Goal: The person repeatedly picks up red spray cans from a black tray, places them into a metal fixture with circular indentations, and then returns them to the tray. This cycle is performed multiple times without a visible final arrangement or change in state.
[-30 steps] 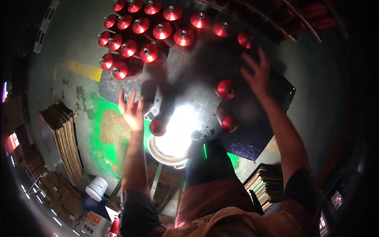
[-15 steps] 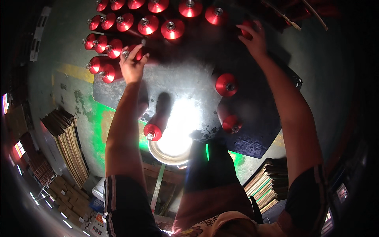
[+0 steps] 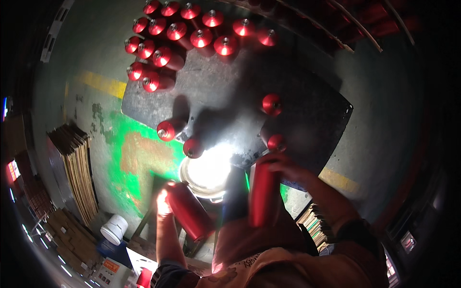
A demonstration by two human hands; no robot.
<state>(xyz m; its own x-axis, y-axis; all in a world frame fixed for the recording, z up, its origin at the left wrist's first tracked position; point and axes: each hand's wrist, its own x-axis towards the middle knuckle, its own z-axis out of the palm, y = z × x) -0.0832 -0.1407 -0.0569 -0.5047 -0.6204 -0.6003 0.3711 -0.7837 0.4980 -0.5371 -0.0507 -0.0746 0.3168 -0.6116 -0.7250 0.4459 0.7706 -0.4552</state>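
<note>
My left hand [image 3: 163, 200] grips a red thread cone [image 3: 189, 211], tilted, close to my body below a bright round lamp [image 3: 206, 173]. My right hand [image 3: 283, 165] holds a second red cone [image 3: 263, 194] upright near the front edge of the dark work board [image 3: 312, 115]. Several red cones [image 3: 177, 31] stand in rows at the board's far left. Two more red cones [image 3: 180, 137] stand near the lamp, and another two single cones [image 3: 272, 104] stand on the board just beyond my right hand.
A stack of flat cardboard [image 3: 77, 168] leans on the floor at the left. A white bucket [image 3: 114, 229] sits at lower left. The floor shows green paint [image 3: 129, 163] and yellow lines [image 3: 103, 84]. Stacked sheets [image 3: 314, 223] lie at lower right.
Both hands were reaching up to the far rows of cones; they have now drawn back toward my body, each holding a red cone.
</note>
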